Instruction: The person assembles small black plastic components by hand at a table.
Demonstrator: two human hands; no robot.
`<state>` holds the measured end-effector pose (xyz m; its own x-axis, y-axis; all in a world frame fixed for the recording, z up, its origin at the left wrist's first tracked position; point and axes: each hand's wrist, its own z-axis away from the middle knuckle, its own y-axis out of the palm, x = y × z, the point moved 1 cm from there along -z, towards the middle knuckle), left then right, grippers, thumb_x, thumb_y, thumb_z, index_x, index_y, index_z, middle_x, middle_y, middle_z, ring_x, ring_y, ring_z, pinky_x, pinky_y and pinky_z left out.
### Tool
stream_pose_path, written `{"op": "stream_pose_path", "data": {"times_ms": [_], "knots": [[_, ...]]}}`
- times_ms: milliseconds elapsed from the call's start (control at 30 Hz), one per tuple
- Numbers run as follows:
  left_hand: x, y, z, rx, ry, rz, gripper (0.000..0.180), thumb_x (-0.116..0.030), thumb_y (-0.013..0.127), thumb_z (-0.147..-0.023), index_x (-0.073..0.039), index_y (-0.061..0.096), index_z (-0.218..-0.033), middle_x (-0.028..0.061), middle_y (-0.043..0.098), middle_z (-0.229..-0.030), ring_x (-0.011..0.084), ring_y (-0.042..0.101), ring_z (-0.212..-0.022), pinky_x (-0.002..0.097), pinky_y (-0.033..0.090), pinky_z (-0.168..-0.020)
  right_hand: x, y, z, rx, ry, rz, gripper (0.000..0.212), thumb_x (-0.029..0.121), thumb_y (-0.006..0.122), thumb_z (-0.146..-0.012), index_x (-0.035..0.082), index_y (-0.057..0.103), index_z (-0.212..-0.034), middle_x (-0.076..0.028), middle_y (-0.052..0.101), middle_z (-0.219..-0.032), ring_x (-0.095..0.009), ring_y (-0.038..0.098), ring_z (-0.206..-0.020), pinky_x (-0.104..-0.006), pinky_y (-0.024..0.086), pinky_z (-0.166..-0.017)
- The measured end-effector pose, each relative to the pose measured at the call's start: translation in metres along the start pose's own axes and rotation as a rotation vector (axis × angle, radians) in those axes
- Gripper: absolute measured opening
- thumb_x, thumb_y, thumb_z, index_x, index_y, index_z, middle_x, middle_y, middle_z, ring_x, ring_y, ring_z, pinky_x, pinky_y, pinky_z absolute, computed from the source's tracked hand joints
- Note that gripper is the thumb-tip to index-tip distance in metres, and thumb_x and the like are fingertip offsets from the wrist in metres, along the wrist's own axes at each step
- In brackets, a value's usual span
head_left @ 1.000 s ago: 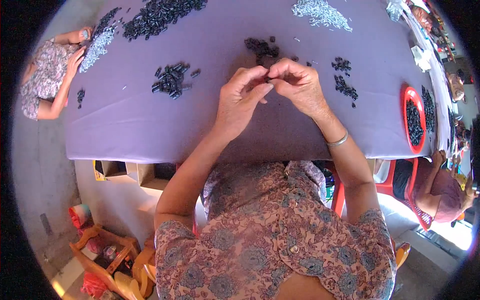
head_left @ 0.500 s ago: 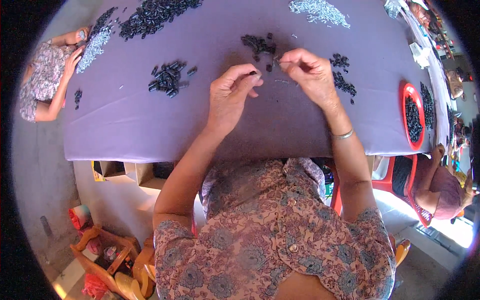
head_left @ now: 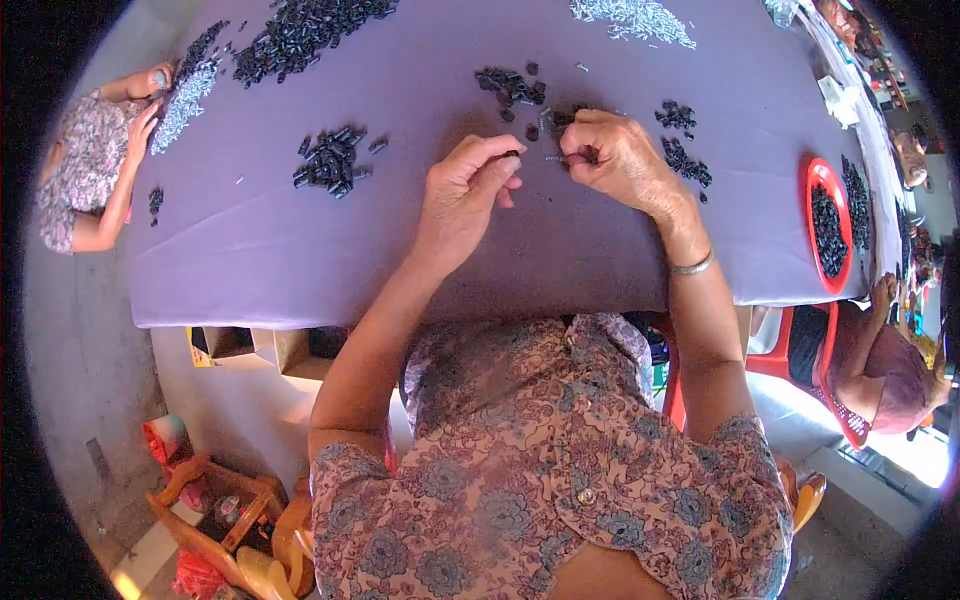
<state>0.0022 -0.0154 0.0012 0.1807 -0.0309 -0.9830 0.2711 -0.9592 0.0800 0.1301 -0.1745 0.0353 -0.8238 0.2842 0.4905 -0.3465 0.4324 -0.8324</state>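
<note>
My left hand [head_left: 465,195] pinches a small black cylindrical piece [head_left: 513,153] between thumb and fingertips, above the purple-covered table. To its right, my right hand [head_left: 622,160] is closed, thumb against bent fingers, low over the cloth. A thin, pale, spring-like piece [head_left: 554,158] shows right at its fingertips. Whether the fingers grip that piece or only touch it, I cannot tell. Just beyond my hands lies a small heap of black cylindrical pieces [head_left: 508,86], with a few loose ones nearer my right fingers.
Further black heaps lie at left [head_left: 332,160], far left [head_left: 310,38] and right [head_left: 687,163]. A silvery pile [head_left: 632,20] is at the back. A red basin [head_left: 846,268] holds black pieces. Another person's hands [head_left: 143,125] work by a silvery pile [head_left: 185,112].
My right hand has turned and come down, its fingers curling in beside the spring-like piece. My left hand has stayed nearly in place, still pinching the black piece.
</note>
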Motion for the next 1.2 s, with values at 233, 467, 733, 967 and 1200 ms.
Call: {"op": "stream_pose_path", "data": {"times_ms": [233, 467, 733, 967, 1200], "knots": [[-0.002, 0.003, 0.002, 0.000, -0.041, 0.005, 0.014, -0.004, 0.056, -0.086, -0.002, 0.060, -0.100, 0.0027, 0.059, -0.084, 0.0084, 0.056, -0.069, 0.0219, 0.046, -0.056, 0.017, 0.001, -0.001, -0.134, 0.056, -0.363, 0.009, -0.002, 0.061, -0.068, 0.003, 0.055, -0.073, -0.005, 0.055, -0.065, -0.012, 0.051, -0.056, -0.0257, 0.043, -0.053], [-0.001, 0.005, 0.004, 0.027, -0.108, -0.046, 0.011, -0.004, 0.059, -0.085, -0.002, 0.060, -0.095, 0.0013, 0.059, -0.081, 0.0086, 0.057, -0.067, 0.0219, 0.046, -0.055, 0.030, 0.009, -0.003, -0.119, -0.059, -0.334, 0.012, -0.006, 0.059, -0.067, 0.003, 0.057, -0.075, -0.002, 0.054, -0.067, -0.008, 0.051, -0.059, -0.0229, 0.042, -0.053], [0.000, 0.006, 0.004, 0.046, -0.003, -0.149, 0.010, -0.001, 0.059, -0.083, -0.002, 0.061, -0.093, 0.0019, 0.055, -0.079, 0.0086, 0.056, -0.068, 0.0215, 0.046, -0.055, 0.036, 0.007, -0.002, -0.108, -0.152, -0.156, 0.011, -0.003, 0.058, -0.066, 0.003, 0.052, -0.073, -0.008, 0.051, -0.067, -0.023, 0.052, -0.058, -0.0317, 0.043, -0.052], [-0.001, 0.006, 0.002, 0.026, 0.003, -0.118, 0.013, 0.001, 0.059, -0.082, -0.002, 0.063, -0.094, 0.0025, 0.055, -0.078, 0.0095, 0.058, -0.068, 0.0219, 0.048, -0.054, 0.031, 0.009, -0.004, -0.113, -0.187, -0.242, 0.013, -0.006, 0.056, -0.070, 0.003, 0.052, -0.078, -0.006, 0.050, -0.069, -0.020, 0.050, -0.059, -0.0297, 0.041, -0.053], [0.000, 0.003, 0.002, 0.045, -0.050, 0.010, 0.012, -0.002, 0.059, -0.083, -0.002, 0.063, -0.094, 0.0032, 0.058, -0.079, 0.0096, 0.057, -0.067, 0.0221, 0.047, -0.053, 0.031, 0.010, -0.005, -0.078, -0.118, -0.348, 0.010, -0.004, 0.057, -0.076, 0.003, 0.053, -0.082, -0.003, 0.052, -0.072, -0.012, 0.051, -0.063, -0.0253, 0.042, -0.057]]}}
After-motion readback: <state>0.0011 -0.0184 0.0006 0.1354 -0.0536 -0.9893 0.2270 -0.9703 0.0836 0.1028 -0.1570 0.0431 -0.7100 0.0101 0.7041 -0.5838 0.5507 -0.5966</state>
